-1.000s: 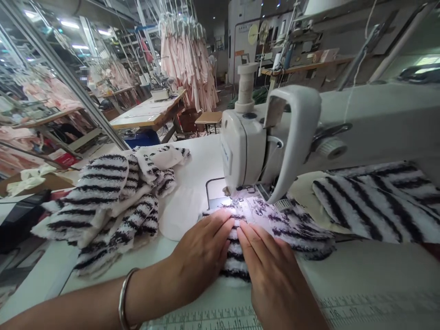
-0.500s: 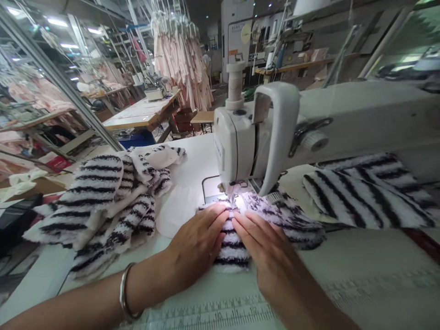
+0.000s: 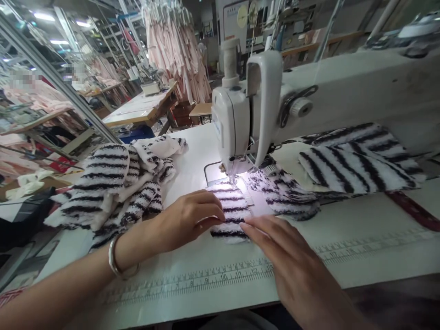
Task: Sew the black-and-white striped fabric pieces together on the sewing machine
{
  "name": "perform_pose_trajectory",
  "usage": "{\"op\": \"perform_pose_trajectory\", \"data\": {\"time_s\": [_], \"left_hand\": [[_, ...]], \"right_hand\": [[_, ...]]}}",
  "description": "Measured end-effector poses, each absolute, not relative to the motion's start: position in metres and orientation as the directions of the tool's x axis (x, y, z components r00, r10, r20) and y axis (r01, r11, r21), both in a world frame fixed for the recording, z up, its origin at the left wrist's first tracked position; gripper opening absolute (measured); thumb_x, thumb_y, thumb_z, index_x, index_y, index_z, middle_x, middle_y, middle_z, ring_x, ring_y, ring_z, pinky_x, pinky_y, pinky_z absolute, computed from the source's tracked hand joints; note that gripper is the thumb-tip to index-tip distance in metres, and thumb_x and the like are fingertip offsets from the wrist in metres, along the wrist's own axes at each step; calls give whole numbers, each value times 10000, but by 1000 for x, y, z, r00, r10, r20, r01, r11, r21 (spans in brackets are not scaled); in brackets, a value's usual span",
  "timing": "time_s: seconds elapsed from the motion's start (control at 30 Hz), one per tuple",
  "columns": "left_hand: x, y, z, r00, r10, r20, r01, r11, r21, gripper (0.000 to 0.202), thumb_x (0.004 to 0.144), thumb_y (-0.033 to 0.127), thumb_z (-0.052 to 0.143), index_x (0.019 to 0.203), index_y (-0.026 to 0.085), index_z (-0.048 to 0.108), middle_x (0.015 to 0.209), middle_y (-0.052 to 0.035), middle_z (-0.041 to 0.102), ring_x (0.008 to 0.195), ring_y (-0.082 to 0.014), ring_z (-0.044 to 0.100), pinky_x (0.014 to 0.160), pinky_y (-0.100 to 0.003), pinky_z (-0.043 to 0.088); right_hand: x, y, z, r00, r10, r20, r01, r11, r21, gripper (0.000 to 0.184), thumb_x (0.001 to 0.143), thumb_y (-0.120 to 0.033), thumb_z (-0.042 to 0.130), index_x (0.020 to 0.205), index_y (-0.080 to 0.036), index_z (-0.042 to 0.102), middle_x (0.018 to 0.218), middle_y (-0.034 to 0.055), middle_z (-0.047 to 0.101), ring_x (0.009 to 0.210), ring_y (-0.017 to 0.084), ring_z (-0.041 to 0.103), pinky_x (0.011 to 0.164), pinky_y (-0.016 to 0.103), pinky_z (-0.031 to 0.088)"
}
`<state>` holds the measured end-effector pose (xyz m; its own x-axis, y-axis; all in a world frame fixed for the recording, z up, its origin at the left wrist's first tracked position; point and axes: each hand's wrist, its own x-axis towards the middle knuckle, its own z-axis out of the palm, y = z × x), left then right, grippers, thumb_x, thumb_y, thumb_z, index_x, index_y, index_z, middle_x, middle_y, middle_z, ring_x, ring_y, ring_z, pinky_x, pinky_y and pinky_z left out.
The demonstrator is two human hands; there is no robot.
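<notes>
Sewing machine (image 3: 240, 114) sits on the white surface (image 3: 360, 220) with its head lamp on. There's a heap of striped fleece pieces (image 3: 113, 183) at far left and a flat stack of striped panels (image 3: 350, 160) at right under the machine arm, both well apart from the hands. The striped fleece piece (image 3: 229, 208) lies flat on the surface, far edge at the presser foot (image 3: 231, 173), with a crumpled striped offcut (image 3: 285, 199) just beside it on the right. Left hand (image 3: 187, 219) is arched, its fingers (image 3: 215, 211) pressing the piece's left edge and gripping nothing. Right hand (image 3: 292, 263) is flat and spread, fingertips touching the near right corner and holding nothing. Risks, as I judge them: the piece is only pressed, not clamped, so thick pile can creep or bunch at the foot and skew the seam. Left fingertips are near the needle line, so a slip forward puts them under it. The offcut is close enough to be dragged under the foot. The bangle (image 3: 115, 265) could snag the heap. Writing: the printed ruler scale (image 3: 213, 278) along the near edge reads 7 to 12, with 17 further right. The blue label on the machine head and the far wall signs are unreadable.
</notes>
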<state>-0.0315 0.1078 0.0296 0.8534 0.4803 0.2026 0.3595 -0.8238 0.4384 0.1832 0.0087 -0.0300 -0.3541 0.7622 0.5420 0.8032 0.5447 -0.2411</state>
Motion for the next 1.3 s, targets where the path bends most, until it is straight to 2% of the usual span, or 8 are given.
{"op": "perform_pose_trajectory", "data": {"time_s": [0.1,0.27,0.53,0.73,0.93,1.07,1.17,1.3], "left_hand": [[-28,110,32,879,427,213,301,-843,446,155,918,151,521,954,122,669,994,-98,662,931,-159,613,826,-276,524],[-30,112,26,932,346,106,267,-855,444,208,947,164,464,1035,118,647,1087,-114,644,1041,-183,594,905,-301,511],[-33,124,19,917,378,125,284,-841,461,208,950,159,450,1051,155,632,1126,-109,630,1056,-194,591,911,-330,513],[-36,136,15,902,407,145,306,-839,451,214,942,119,441,1045,152,625,1158,-106,621,1068,-181,582,920,-319,500],[-36,145,13,880,417,227,301,-860,411,250,937,77,391,1032,134,615,1119,-128,637,1062,-189,597,903,-328,510],[-32,145,13,859,453,239,353,-862,362,265,960,115,368,1056,152,612,1087,-118,646,1039,-189,597,885,-334,506],[-28,143,12,838,495,230,410,-849,334,232,969,182,409,1059,167,622,1042,-101,646,988,-183,595,860,-325,503],[-23,136,9,799,558,225,477,-816,328,231,959,182,430,1095,167,616,962,-88,627,903,-177,575,789,-311,511]], "right_hand": [[166,-4,-39,-344,771,536,871,475,-123,447,869,-13,357,1240,-140,571,1232,83,595,1189,229,472,956,375,409],[151,-13,-51,-355,763,539,911,411,18,421,873,-68,344,1194,-127,609,1184,103,631,1089,249,540,843,374,421],[147,3,-53,-284,792,541,921,383,-77,384,897,-113,355,1178,-130,617,1199,110,626,1116,254,523,861,379,400],[143,22,-43,-252,801,543,926,362,-103,528,782,68,311,1137,-146,638,1183,90,637,1131,238,530,877,361,407],[148,37,-37,-280,828,486,919,378,-115,577,733,65,313,1187,-138,605,1235,84,609,1173,235,499,925,378,385],[156,48,-43,-271,794,543,893,418,-166,524,777,16,316,1169,-162,614,1254,58,602,1184,224,490,930,397,372],[166,58,-42,-265,804,532,876,432,-216,568,779,44,277,1164,-204,612,1275,35,581,1219,206,457,952,402,365],[183,71,-33,-298,855,425,857,435,-274,564,810,40,266,1124,-244,640,1109,72,604,1101,207,512,889,389,443]]}}
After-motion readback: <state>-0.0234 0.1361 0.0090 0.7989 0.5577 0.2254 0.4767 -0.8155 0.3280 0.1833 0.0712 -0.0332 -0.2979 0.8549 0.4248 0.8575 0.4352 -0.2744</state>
